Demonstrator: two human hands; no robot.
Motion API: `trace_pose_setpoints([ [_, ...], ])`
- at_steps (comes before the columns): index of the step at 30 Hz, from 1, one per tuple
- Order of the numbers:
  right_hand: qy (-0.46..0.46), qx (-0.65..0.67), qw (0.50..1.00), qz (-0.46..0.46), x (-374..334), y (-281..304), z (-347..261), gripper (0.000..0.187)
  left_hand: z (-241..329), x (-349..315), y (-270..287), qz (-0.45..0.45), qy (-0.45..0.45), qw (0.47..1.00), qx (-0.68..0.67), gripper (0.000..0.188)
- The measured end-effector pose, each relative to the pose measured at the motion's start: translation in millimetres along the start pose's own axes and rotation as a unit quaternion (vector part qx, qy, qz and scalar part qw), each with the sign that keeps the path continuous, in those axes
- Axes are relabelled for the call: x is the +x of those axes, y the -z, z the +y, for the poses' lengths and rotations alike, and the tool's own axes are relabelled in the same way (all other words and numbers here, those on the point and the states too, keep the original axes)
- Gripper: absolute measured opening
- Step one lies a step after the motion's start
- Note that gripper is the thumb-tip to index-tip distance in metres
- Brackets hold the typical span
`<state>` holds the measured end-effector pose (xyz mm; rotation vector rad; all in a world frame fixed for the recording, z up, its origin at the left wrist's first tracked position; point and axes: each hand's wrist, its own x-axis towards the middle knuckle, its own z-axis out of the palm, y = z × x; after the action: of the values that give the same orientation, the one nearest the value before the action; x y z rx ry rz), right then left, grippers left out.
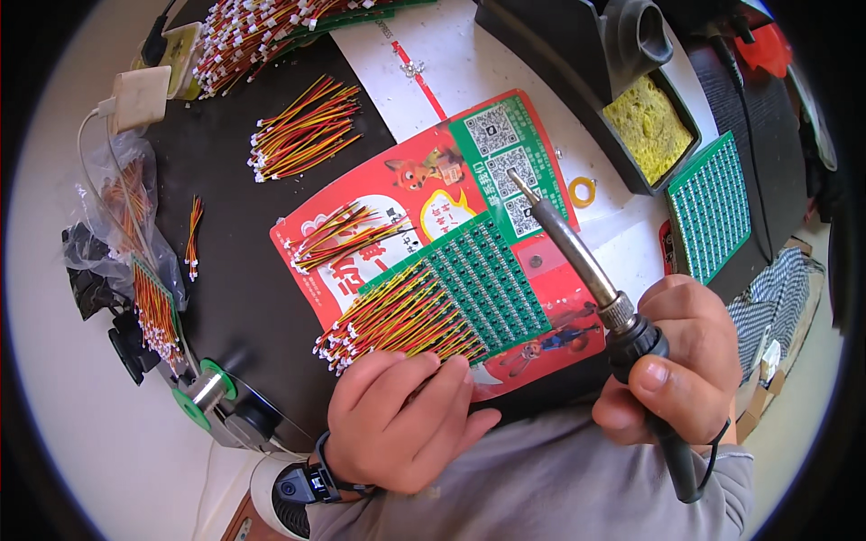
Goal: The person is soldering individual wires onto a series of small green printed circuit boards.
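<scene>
My right hand [687,361] grips the dark handle of a soldering iron [577,252], whose metal tip points up and left over the printed part of a red mat [316,212]. On that mat lies a green circuit board panel [492,288] with rows of small parts. Red, yellow and black wires with white connectors [397,320] cover its left part. My left hand [406,419] rests at the panel's near edge, fingers bent and a little apart, fingertips against the nearest wires. What lies beneath its palm is hidden. A few loose wires [347,236] lie on the mat's left part.
A soldering iron stand [586,63] with a yellow sponge [651,126] stands at the far right, another panel [717,212] beside it. Wire bundles [307,126] lie at the back. A solder spool [206,392], a plastic bag [149,207] and a white adapter [142,95] are left.
</scene>
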<state>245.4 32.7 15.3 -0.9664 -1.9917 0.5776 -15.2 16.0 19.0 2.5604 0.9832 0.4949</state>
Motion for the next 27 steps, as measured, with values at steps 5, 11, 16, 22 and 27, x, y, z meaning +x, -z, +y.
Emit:
trace_pose_setpoints([
  [5,0.012,-0.001,1.000,0.007,1.0,1.6,0.7,0.042,-6.3,-13.6,25.7,0.019,0.040,0.999,0.018,0.049],
  [11,0.007,-0.001,1.000,-0.011,2.3,2.6,-2.5,0.043,-10.3,0.3,12.2,-0.001,0.171,0.983,0.067,0.067],
  [16,0.021,0.013,1.000,0.012,2.9,4.2,-3.8,0.042,-13.5,-0.9,16.0,-0.024,0.169,0.985,-0.002,0.071],
  [22,0.018,-0.003,1.000,0.002,0.5,6.1,-7.7,0.046,-26.5,6.4,32.1,0.066,0.198,0.978,-0.024,0.051],
  [27,0.014,-0.011,1.000,-0.005,-0.2,6.5,-11.6,0.049,-67.8,6.5,15.3,0.236,0.262,0.935,0.047,0.020],
])
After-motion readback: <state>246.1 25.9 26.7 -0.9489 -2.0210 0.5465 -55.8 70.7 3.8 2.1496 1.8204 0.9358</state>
